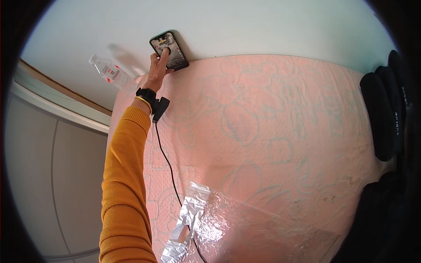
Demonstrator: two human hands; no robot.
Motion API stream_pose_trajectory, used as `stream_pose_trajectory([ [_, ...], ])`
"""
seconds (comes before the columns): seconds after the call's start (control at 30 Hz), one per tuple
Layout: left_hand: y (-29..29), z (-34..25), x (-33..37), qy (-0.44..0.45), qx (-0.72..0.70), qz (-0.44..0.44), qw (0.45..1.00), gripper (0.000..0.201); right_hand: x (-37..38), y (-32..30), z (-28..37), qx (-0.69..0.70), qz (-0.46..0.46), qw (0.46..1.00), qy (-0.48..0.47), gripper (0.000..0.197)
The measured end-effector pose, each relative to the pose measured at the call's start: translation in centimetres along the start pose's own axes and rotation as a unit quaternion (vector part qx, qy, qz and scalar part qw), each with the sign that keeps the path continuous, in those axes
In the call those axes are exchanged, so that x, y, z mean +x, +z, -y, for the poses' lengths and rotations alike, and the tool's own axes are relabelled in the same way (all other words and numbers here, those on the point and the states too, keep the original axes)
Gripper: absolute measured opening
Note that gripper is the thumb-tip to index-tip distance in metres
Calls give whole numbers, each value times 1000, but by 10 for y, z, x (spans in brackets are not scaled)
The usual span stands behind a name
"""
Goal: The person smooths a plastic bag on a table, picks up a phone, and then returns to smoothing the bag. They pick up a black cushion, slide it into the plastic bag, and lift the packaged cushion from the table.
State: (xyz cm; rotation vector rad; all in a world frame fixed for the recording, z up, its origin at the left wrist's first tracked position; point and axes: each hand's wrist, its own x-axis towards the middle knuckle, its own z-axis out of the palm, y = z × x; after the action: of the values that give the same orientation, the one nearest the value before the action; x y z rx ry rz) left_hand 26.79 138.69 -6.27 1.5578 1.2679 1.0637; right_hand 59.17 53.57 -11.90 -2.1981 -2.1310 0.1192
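Observation:
My left hand (158, 70) reaches to the far left, with one finger stretched onto the lit screen of a smartphone (177, 57). Its thumb points out near the phone's lower edge, apart from that finger. The phone, in a greenish case, stands tilted against the white wall on the bed's far edge. Left of the hand is a clear plastic bottle (112, 73) with a red and white label. A black device (161, 109) is strapped to my left wrist, and a black cable (169, 164) runs down from it. My right hand is out of view.
The bed (263, 131) has a pink patterned cover. A crinkled clear plastic sheet (245, 223) lies on the near part, beside the cable. Black padded objects (380, 118) stand along the right edge. At left are a wooden trim strip (66, 90) and a grey panel (79, 171).

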Motion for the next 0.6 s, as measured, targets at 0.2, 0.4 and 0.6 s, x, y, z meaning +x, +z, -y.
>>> stream_pose_trajectory([
  [0.2, 6, -13, 1, 30, 36, 11, 999, 87, -2, -21, 11, -9, 2, 1000, 10, 84],
  [0.4, 0, -18, 8, -14, 70, 27, 997, 88, 0, -30, 16, -11, 0, 1000, 11, 82],
  [0.6, 9, -16, 10, -40, 110, -23, 993, 88, 4, -23, 13, -15, -8, 1000, 8, 81],
])
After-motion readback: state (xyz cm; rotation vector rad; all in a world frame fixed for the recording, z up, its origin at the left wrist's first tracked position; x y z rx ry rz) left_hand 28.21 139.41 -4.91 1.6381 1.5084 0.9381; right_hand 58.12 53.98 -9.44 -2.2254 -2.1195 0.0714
